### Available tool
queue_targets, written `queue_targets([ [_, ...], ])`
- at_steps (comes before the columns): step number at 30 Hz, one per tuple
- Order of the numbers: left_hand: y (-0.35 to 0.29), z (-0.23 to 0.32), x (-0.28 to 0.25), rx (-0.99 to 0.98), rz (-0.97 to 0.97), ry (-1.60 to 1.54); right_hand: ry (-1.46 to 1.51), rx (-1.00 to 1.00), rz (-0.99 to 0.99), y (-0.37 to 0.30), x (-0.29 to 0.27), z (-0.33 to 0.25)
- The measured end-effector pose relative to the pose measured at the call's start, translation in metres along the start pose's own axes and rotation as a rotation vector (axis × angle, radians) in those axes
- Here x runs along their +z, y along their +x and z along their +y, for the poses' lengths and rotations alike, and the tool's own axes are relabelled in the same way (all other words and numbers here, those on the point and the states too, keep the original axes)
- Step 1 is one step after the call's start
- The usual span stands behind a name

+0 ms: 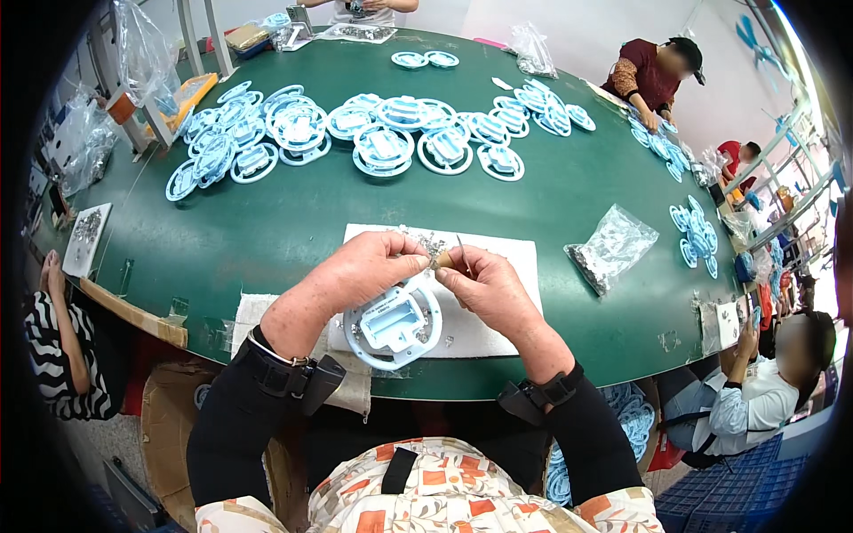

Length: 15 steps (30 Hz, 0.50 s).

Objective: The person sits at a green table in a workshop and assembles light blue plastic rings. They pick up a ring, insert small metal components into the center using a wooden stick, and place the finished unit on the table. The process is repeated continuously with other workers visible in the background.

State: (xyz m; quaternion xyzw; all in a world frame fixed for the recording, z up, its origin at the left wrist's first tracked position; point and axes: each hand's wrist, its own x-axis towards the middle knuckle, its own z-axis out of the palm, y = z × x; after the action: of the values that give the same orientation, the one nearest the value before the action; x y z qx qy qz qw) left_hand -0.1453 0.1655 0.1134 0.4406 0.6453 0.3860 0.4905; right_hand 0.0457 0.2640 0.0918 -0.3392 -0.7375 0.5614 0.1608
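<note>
My left hand (380,263) is closed in a pinch over a white board (489,342); anything between its fingertips is too small to name. Close beside it, my right hand (484,282) is closed around a thin pointed metal tool (461,249), perhaps tweezers, whose end sticks up past the fingers. The fingertips of both hands nearly meet. Behind them lies a scatter of small silvery metal pieces (428,240). A light blue oval plastic part (392,322) with a raised rectangular frame lies on the board below my hands, a few metal bits around it.
Piles of similar blue parts (382,147) spread across the far side of the green table (293,213). A clear bag of small dark pieces (613,244) lies to the right. Co-workers sit around the table. A box of blue parts (626,417) stands below the edge.
</note>
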Motion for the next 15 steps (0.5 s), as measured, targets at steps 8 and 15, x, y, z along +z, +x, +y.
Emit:
queue_targets([
  [8, 0.003, -0.001, -0.001, -0.058, -0.042, -0.053, 0.056, -0.015, 0.014, 0.003, 0.0, 0.009],
  [15, 0.007, -0.013, -0.001, -0.004, -0.021, -0.2, 0.263, 0.003, -0.034, 0.003, -0.003, 0.01],
])
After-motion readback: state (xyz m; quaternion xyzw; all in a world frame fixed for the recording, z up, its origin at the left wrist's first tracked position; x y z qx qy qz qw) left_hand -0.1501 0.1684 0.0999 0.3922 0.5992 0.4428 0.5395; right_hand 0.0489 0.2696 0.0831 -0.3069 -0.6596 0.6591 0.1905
